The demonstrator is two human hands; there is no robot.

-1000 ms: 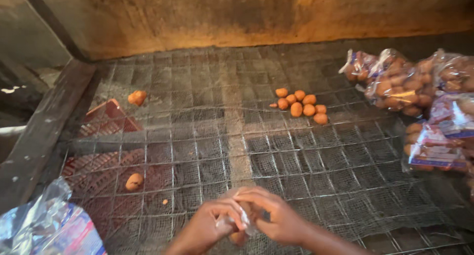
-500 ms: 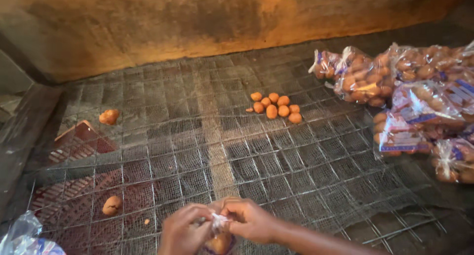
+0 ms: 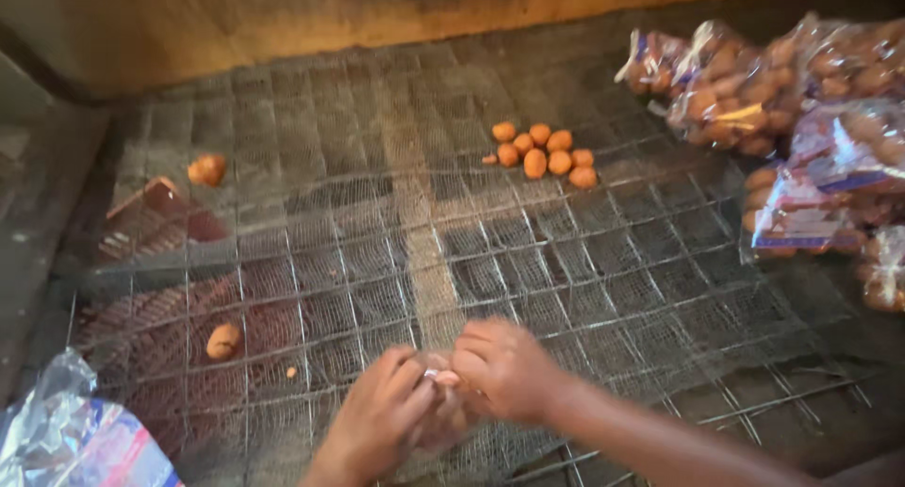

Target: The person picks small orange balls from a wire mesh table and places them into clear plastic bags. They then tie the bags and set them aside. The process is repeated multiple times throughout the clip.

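Note:
At the bottom centre, my left hand (image 3: 375,416) and my right hand (image 3: 504,369) meet, both closed on a small clear plastic bag of potatoes (image 3: 441,413). The bag sits mostly hidden between my fingers, low over the wire mesh table (image 3: 528,261). A cluster of several loose small orange-brown potatoes (image 3: 545,152) lies on the mesh farther away, beyond my hands.
Filled clear bags of potatoes (image 3: 792,110) are piled at the right. Single potatoes lie at the far left (image 3: 206,169) and near left (image 3: 223,340). Empty plastic bags (image 3: 71,440) sit at the bottom left corner. A wooden wall (image 3: 377,16) backs the mesh.
The view has shifted, so the mesh and its potatoes sit a little further left and lower in frame. My hands stay together on the small bag, fingers working at its top.

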